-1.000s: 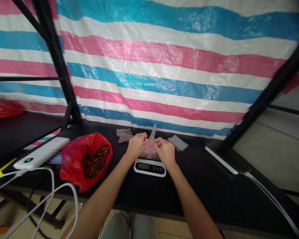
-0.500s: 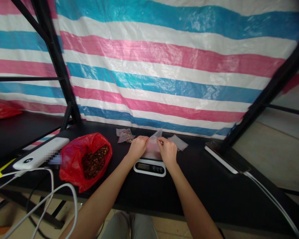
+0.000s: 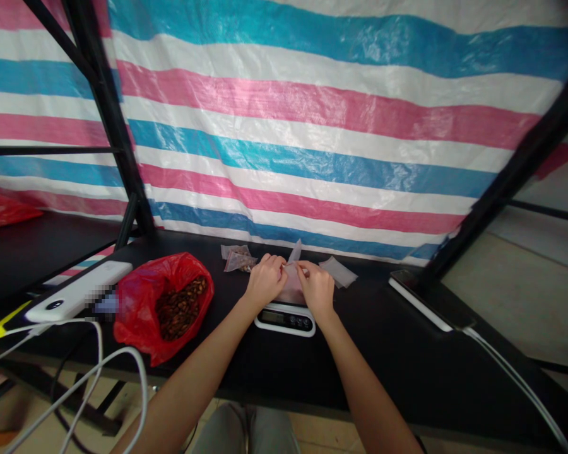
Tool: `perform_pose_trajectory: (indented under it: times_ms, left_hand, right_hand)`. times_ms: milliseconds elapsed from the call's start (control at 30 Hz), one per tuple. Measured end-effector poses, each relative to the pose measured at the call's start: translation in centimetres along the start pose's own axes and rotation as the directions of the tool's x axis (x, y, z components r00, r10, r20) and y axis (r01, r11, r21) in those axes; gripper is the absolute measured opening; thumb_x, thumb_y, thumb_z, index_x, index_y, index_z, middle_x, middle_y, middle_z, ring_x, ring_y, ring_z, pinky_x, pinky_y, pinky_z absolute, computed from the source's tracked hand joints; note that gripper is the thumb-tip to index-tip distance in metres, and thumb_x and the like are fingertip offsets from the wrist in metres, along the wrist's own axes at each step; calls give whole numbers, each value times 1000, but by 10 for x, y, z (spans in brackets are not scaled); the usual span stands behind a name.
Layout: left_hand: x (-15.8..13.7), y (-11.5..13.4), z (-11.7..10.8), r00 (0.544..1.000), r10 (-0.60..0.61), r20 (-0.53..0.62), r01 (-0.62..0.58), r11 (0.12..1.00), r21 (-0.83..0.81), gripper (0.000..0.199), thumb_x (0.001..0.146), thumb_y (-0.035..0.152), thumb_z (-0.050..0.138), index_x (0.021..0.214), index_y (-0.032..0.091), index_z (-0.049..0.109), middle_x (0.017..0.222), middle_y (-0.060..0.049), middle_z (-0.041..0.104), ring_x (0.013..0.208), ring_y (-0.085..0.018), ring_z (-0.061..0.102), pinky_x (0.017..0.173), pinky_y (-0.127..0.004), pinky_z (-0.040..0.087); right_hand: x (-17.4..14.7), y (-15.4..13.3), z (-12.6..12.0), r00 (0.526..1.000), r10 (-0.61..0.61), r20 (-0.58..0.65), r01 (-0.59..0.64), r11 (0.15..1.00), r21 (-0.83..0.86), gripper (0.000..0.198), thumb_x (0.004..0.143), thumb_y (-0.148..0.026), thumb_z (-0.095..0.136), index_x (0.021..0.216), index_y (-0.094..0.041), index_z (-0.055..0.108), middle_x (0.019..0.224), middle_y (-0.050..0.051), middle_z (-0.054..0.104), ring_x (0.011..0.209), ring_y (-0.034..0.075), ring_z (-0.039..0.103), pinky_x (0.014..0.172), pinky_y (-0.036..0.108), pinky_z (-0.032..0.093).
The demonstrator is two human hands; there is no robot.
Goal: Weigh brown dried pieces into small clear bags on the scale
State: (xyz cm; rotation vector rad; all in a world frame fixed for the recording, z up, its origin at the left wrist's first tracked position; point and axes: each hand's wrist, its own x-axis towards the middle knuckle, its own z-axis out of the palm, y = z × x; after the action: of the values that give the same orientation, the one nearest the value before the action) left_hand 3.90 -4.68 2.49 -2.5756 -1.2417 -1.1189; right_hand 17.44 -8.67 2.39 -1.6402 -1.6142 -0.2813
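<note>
Both hands are closed on a small clear plastic bag (image 3: 295, 251) above a white digital scale (image 3: 285, 320). My left hand (image 3: 267, 278) pinches the bag's left side, and my right hand (image 3: 317, 285) pinches its right side with thumb and forefinger. A pointed flap of the bag sticks up between them. The hands hide much of the bag, and I cannot make out what is in it. Left of my hands lie small filled bags (image 3: 240, 260) with brown pieces inside. Flat clear bags (image 3: 339, 272) lie just right of my right hand.
A red plastic bag (image 3: 139, 318) stands open at left, holding brown beans or seeds (image 3: 182, 309). Beside it is a white power bank (image 3: 80, 290) with looping cables. A phone-like device (image 3: 419, 299) with a cable lies at right. Striped sheeting (image 3: 312, 151) hangs behind the black table (image 3: 373, 353).
My hands have drawn slightly closer together on the bag, the left moving a little right. The bag's upright flap has become narrower and shifted left.
</note>
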Motion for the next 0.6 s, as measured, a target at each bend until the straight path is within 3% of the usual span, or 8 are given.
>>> perform_pose_trajectory:
  times_ms: [67, 167, 267, 400, 600]
  left_hand:
    - [1, 3, -9, 994, 95, -50, -96, 995, -26, 30, 72, 15, 45, 101, 17, 53, 107, -8, 55, 105, -22, 47, 88, -35, 39]
    - [3, 3, -17, 967, 256, -22, -256, 966, -21, 53, 70, 20, 49, 122, 16, 41, 133, -11, 35, 125, -28, 26, 103, -47, 17]
    - [4, 0, -15, 944, 326, 59, -325, 945, -22, 69, 70, 35, 54, 131, 15, 28, 136, -13, 31, 128, -30, 20, 104, -55, 2]
    - [4, -4, -8, 959, 281, 41, -281, 959, -25, 79, 69, 50, 56, 132, 13, 25, 118, -12, 48, 114, -26, 39, 105, -53, 3]
    - [5, -9, -9, 966, 259, -24, -259, 966, -23, 61, 68, 58, 53, 116, 20, 47, 107, -8, 53, 106, -24, 44, 105, -52, 11]
  right_hand:
    - [2, 0, -1, 1000, 3, 12, -3, 998, 68, 20, 83, -30, 45, 85, -26, 64, 79, -2, 69, 62, 14, 61, 56, 23, 37]
    - [7, 4, -3, 998, 19, 65, -31, 984, 176, 18, 79, -33, 50, 83, -26, 66, 74, -3, 69, 57, 13, 60, 55, 22, 38]
    - [10, 10, -1, 991, 30, 133, -65, 962, 266, 18, 76, -35, 53, 81, -26, 67, 70, -3, 68, 53, 13, 58, 54, 22, 39]
    - [11, 14, 3, 983, 32, 179, -94, 933, 348, 19, 74, -34, 53, 81, -24, 67, 73, -2, 69, 54, 12, 57, 56, 22, 42]
    - [10, 13, 8, 981, 54, 188, -129, 901, 415, 20, 74, -36, 53, 82, -22, 66, 77, -1, 68, 61, 13, 60, 59, 23, 43]
